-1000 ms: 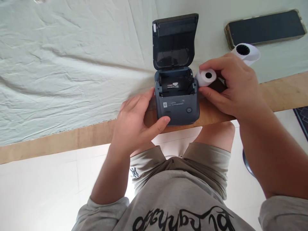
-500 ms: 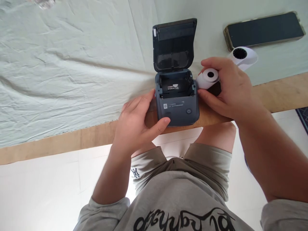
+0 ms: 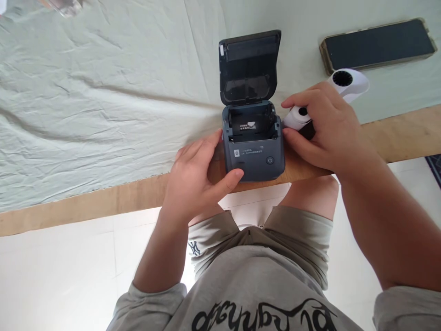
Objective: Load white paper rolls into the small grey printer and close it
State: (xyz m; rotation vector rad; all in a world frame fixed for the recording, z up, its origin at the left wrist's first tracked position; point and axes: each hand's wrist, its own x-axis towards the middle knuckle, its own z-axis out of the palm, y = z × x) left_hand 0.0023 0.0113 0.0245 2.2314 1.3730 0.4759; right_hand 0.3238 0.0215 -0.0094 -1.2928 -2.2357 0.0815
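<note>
A dark blue label printer (image 3: 255, 158) stands at the table's front edge with its black lid (image 3: 248, 69) raised and its inner bay bare of any roll. My left hand (image 3: 198, 177) grips the printer's left side, fingertips at its side and thumb over its front corner. To the right of the printer, my right hand (image 3: 327, 126) is curled around a small white roll (image 3: 296, 117), fingers above it and thumb below, near the printer's side. Part of the roll is hidden by the fingers. Another white roll with a black core (image 3: 350, 83) lies just behind that hand.
A phone in a clear case (image 3: 379, 45) lies at the back right. A pale green cloth (image 3: 103, 92) covers the table, leaving a wooden front edge (image 3: 131, 195) exposed. Something clear and shiny (image 3: 69, 5) is cut off at the top left.
My right hand's fingers have shifted over the nearer white roll and cover more of it. My left hand and the printer look almost unchanged.
</note>
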